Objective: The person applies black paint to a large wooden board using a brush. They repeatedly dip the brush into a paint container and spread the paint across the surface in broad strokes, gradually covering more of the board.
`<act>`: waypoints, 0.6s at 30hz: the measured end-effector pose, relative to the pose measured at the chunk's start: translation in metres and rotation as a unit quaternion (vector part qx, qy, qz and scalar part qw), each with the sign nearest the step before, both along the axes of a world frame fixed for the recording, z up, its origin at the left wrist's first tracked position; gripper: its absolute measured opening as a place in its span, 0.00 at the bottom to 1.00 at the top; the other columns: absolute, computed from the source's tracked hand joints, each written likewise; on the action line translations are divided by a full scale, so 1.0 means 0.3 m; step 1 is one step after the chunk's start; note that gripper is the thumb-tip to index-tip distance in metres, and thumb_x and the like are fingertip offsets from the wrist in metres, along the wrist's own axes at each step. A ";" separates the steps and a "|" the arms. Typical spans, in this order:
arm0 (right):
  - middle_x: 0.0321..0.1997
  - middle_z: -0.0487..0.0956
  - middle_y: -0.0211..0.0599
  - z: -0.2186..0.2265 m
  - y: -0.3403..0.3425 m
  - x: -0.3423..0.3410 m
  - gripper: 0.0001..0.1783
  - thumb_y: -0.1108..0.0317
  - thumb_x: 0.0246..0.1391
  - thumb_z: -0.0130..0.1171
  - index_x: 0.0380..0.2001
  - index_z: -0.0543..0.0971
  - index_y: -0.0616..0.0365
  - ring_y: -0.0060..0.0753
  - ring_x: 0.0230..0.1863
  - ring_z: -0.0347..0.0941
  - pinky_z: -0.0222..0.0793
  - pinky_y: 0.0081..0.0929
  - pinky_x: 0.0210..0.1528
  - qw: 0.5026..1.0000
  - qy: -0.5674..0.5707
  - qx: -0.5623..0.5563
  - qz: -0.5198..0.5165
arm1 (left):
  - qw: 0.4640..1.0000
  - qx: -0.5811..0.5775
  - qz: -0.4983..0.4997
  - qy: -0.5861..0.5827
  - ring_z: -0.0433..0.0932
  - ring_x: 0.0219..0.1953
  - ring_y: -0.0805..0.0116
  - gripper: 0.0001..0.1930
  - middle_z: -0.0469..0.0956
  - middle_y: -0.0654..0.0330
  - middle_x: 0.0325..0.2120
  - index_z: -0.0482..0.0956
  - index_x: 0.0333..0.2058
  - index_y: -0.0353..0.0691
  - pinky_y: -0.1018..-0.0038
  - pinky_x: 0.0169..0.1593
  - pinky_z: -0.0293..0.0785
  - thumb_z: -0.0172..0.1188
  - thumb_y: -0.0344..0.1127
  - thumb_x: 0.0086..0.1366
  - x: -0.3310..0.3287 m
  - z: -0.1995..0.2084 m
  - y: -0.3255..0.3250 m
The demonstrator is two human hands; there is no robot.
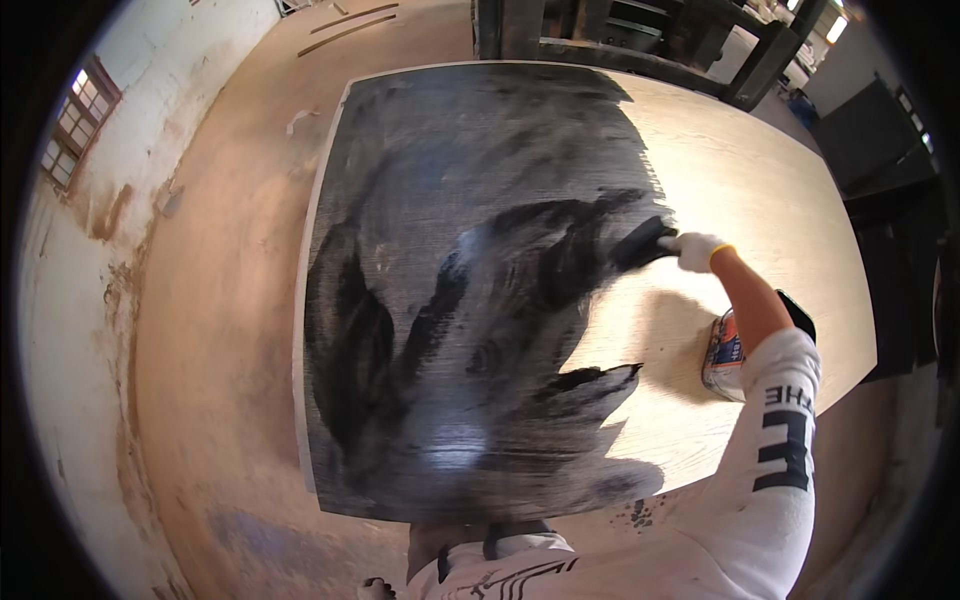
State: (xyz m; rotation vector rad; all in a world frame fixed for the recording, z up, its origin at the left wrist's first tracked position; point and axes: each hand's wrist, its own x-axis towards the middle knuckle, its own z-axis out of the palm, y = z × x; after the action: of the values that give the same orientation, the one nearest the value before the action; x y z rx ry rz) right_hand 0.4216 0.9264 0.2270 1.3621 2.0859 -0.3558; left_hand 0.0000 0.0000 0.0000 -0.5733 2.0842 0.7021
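My right hand (698, 251), in a white glove with a yellow cuff, is closed round the handle of a wide paint brush (643, 244). The black brush head rests at the border between wet black paint and bare pale wood on a large flat board (740, 160). Black paint (480, 330) covers the board's left and middle, in streaks of uneven darkness. Partly behind my right forearm, a paint tin (722, 357) with a blue and orange label stands on the bare wood. Only a bit of my left hand (376, 589) shows at the lower edge, its fingers too cut off to read.
Dark metal framework (630, 45) stands just beyond the board's far edge. More dark panels (880, 150) are at the right. A stained white wall (90, 260) with a window runs along the left. Thin wooden strips (348, 32) lie on the dusty brown floor (215, 300).
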 end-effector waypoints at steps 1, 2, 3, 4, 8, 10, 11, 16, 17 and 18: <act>0.70 0.78 0.48 0.025 -0.058 -0.021 0.45 0.73 0.54 0.49 0.76 0.68 0.25 0.52 0.70 0.75 0.67 0.43 0.73 1.000 -0.023 0.014 0.000 | 0.999 0.040 -0.015 -0.015 0.73 0.16 0.62 0.08 0.77 0.54 0.21 0.78 0.33 0.37 0.62 0.19 0.71 0.57 0.34 0.70 0.020 0.032 0.008; 0.63 0.83 0.49 0.033 -0.084 -0.005 0.46 0.73 0.55 0.49 0.77 0.67 0.21 0.53 0.64 0.79 0.72 0.45 0.68 0.998 -0.033 0.016 0.057 | 0.996 0.080 -0.032 -0.031 0.68 0.13 0.70 0.14 0.73 0.60 0.16 0.77 0.24 0.38 0.67 0.17 0.64 0.56 0.35 0.70 0.039 0.050 0.023; 0.61 0.84 0.48 0.036 -0.074 -0.005 0.45 0.73 0.55 0.49 0.76 0.68 0.23 0.53 0.62 0.80 0.74 0.45 0.66 0.999 -0.033 0.017 0.028 | 0.995 0.075 -0.049 -0.031 0.69 0.14 0.69 0.13 0.73 0.61 0.16 0.77 0.24 0.40 0.67 0.18 0.65 0.56 0.36 0.70 0.033 0.057 0.035; 0.59 0.85 0.48 0.050 -0.050 -0.008 0.44 0.73 0.55 0.49 0.76 0.69 0.25 0.54 0.60 0.82 0.76 0.45 0.63 0.999 -0.034 0.018 -0.001 | 0.995 0.071 -0.066 -0.033 0.70 0.14 0.68 0.13 0.73 0.61 0.17 0.77 0.25 0.41 0.66 0.18 0.66 0.56 0.36 0.69 0.024 0.056 0.052; 0.53 0.87 0.47 -0.018 0.101 0.020 0.40 0.75 0.55 0.49 0.73 0.73 0.40 0.51 0.49 0.86 0.81 0.44 0.51 0.998 -0.014 0.031 -0.048 | 0.997 0.072 -0.029 0.005 0.82 0.18 0.51 0.09 0.82 0.47 0.25 0.79 0.45 0.32 0.53 0.20 0.83 0.59 0.29 0.69 -0.086 -0.036 0.049; 0.55 0.87 0.49 -0.031 0.071 0.041 0.39 0.73 0.56 0.50 0.73 0.72 0.41 0.52 0.52 0.85 0.80 0.44 0.54 0.998 0.008 -0.005 -0.057 | 0.995 0.092 -0.023 0.012 0.81 0.18 0.52 0.08 0.82 0.48 0.24 0.79 0.44 0.32 0.54 0.20 0.83 0.58 0.29 0.69 -0.087 -0.054 0.056; 0.56 0.86 0.50 -0.051 0.047 0.045 0.38 0.72 0.57 0.51 0.73 0.72 0.41 0.53 0.54 0.85 0.79 0.45 0.56 0.997 0.028 -0.032 -0.058 | 0.994 0.102 -0.021 0.015 0.81 0.18 0.53 0.08 0.81 0.49 0.24 0.79 0.44 0.32 0.54 0.20 0.82 0.58 0.29 0.69 -0.091 -0.061 0.059; 0.66 0.81 0.50 0.000 -0.504 -0.274 0.38 0.69 0.62 0.48 0.77 0.67 0.34 0.54 0.66 0.78 0.73 0.46 0.67 0.994 -0.036 -0.047 0.087 | 0.998 0.042 -0.013 -0.040 0.82 0.19 0.55 0.11 0.83 0.48 0.28 0.78 0.48 0.34 0.57 0.21 0.83 0.60 0.32 0.70 -0.002 -0.067 0.001; 0.66 0.81 0.49 0.036 -0.566 -0.277 0.39 0.68 0.63 0.48 0.78 0.66 0.33 0.51 0.67 0.78 0.73 0.45 0.67 0.996 -0.039 -0.059 0.062 | 0.998 0.039 -0.020 -0.044 0.83 0.20 0.55 0.13 0.84 0.47 0.29 0.78 0.50 0.34 0.58 0.22 0.84 0.62 0.33 0.70 0.005 -0.065 0.006; 0.65 0.82 0.50 0.024 -0.565 -0.229 0.37 0.68 0.63 0.48 0.76 0.67 0.35 0.51 0.66 0.79 0.73 0.46 0.67 0.999 -0.030 -0.033 0.030 | 0.997 0.070 -0.020 -0.028 0.81 0.18 0.56 0.10 0.82 0.50 0.26 0.79 0.47 0.33 0.59 0.19 0.80 0.59 0.31 0.71 0.008 -0.070 0.026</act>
State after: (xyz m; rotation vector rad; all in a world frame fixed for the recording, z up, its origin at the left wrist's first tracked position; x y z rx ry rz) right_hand 0.3529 0.7568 0.2343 1.2532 2.0428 -0.3498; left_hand 0.0025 0.0079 -0.0211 -0.4656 1.9723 0.7919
